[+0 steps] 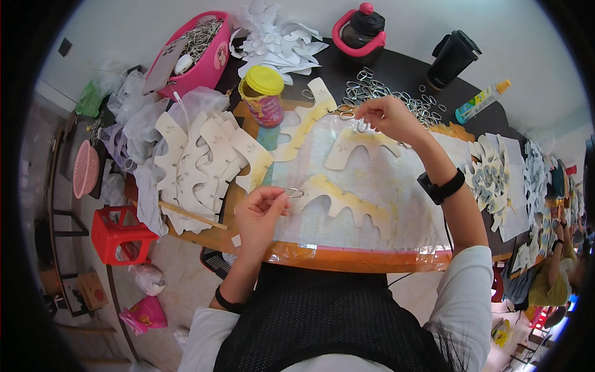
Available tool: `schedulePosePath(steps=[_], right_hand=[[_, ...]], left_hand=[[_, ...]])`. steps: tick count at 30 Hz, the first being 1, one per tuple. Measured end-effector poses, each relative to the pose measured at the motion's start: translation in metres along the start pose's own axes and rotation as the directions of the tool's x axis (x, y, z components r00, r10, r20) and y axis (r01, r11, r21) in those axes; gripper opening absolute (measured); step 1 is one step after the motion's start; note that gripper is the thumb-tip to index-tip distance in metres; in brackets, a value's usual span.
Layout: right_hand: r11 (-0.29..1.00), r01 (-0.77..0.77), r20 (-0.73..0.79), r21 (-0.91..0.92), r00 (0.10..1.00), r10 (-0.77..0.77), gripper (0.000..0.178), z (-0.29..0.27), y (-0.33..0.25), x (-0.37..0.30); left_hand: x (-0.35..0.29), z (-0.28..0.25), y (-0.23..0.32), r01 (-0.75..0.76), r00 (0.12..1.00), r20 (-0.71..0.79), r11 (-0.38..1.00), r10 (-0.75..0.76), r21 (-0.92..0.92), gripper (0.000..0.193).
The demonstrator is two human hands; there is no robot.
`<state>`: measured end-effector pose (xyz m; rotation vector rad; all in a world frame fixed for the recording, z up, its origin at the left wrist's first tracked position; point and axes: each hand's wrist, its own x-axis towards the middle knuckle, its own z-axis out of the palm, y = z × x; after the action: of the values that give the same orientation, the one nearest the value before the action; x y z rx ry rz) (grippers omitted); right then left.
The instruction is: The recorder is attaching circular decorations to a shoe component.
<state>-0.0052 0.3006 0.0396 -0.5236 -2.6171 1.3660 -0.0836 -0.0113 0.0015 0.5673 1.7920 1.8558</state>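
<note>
My left hand (pixel 259 214) pinches a metal ring (pixel 294 193) between thumb and fingertips, a tight grip closed on the ring's left end, with the rest of it sticking out to the right. The ring touches the left tip of the near cream-coloured cutout (pixel 347 201), which lies flat on the plastic-covered board (pixel 347 253) in front of me.

My right hand (pixel 387 118) is farther off and to the right, its grip also closed, fingertips pinched on a second ring (pixel 361 126) that hangs down onto the top edge of the far cutout (pixel 359 146). Just beyond that hand a loose pile of rings (pixel 384 93) is spread over the dark desk (pixel 496 118).

To the left of the board sits a stack of white cutouts (pixel 198 164), and at its far edge a jar with a yellow lid (pixel 263 96). Farther left is a pink basin (pixel 201 53) holding more rings. At the far side stand a pink-handled bottle (pixel 362 30) and a black cup (pixel 452 59).
</note>
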Motion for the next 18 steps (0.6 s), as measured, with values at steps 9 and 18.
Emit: schedulePosePath(steps=[9, 18], right_hand=[[0.994, -0.019, 0.004, -0.107, 1.0, 0.019, 0.01, 0.018, 0.021, 0.012], [0.913, 0.199, -0.064, -0.357, 0.97, -0.236, 0.012, 0.023, 0.032, 0.009]], left_hand=[[-0.003, 0.014, -0.003, 0.014, 0.997, 0.076, 1.0, -0.013, -0.011, 0.009], [-0.001, 0.029, 0.002, 0.061, 0.993, 0.105, 0.997, -0.055, -0.053, 0.009]])
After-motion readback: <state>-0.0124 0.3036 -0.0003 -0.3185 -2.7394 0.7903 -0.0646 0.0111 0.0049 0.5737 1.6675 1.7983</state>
